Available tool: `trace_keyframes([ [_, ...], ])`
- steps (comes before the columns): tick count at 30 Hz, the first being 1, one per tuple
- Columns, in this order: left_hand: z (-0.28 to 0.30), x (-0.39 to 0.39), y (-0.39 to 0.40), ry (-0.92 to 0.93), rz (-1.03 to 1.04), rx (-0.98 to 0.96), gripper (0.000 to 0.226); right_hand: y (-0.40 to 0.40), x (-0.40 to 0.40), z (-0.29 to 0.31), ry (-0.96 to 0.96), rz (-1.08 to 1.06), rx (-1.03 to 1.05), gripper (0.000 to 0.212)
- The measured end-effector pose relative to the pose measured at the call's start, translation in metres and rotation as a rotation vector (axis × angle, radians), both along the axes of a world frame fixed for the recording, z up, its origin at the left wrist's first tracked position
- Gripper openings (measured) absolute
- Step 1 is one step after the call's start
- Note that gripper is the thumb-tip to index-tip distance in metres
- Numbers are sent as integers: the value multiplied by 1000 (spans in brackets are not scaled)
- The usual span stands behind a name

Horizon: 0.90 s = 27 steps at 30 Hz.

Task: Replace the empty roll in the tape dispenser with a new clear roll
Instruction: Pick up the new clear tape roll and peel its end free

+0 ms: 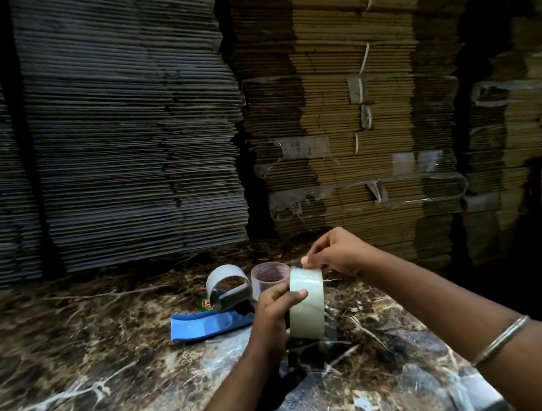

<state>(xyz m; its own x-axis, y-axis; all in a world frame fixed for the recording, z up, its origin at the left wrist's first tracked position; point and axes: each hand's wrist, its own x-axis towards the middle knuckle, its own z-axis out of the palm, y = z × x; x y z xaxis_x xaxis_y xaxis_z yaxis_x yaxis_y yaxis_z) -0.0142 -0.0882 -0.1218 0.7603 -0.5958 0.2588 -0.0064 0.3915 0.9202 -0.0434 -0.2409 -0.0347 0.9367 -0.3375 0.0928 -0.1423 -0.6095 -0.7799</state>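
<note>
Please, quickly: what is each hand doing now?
Left hand: closed, holding the clear round tape roll.
Right hand: fingertips pinched at the roll's top edge.

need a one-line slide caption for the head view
Left hand grips a new clear tape roll while the right hand picks at its top edge; blue tape dispenser lies on the marble table.

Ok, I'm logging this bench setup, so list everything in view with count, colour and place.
new clear roll: one, clear-whitish, held upright above the table
tape dispenser: one, blue handle with dark frame, lying on the table left of the hands
empty roll: one, pale grey, on the dispenser
transparent ring: one, clear, on the table behind the new roll; possibly a core
table: one, brown marble pattern
flattened cardboard stacks: several, grey and brown, behind the table
bangle: one, metallic, right wrist
left hand: grips the new roll
right hand: pinches at the roll's top edge
</note>
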Motion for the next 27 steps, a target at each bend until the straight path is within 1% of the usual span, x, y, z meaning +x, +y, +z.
trace_keyframes([
  [9, -5, 4, -1, -76, 64, 103, 30, 4, -4, 0, -97, -11, -275, 12],
  [14, -6, 6, -2, -99, 116, 135, 28, 7, -9, 0, -177, -1, -306, 14],
  [18, -6, 5, 0, -105, 113, 118, 27, 10, -8, 1, -175, 20, -308, 14],
  [22, -8, 8, 0, -125, 133, 127, 30, 8, -7, 3, -154, 33, -348, 1],
  [27, -7, 9, 0, -153, 135, 133, 28, 7, -11, 3, -211, 59, -372, 8],
])
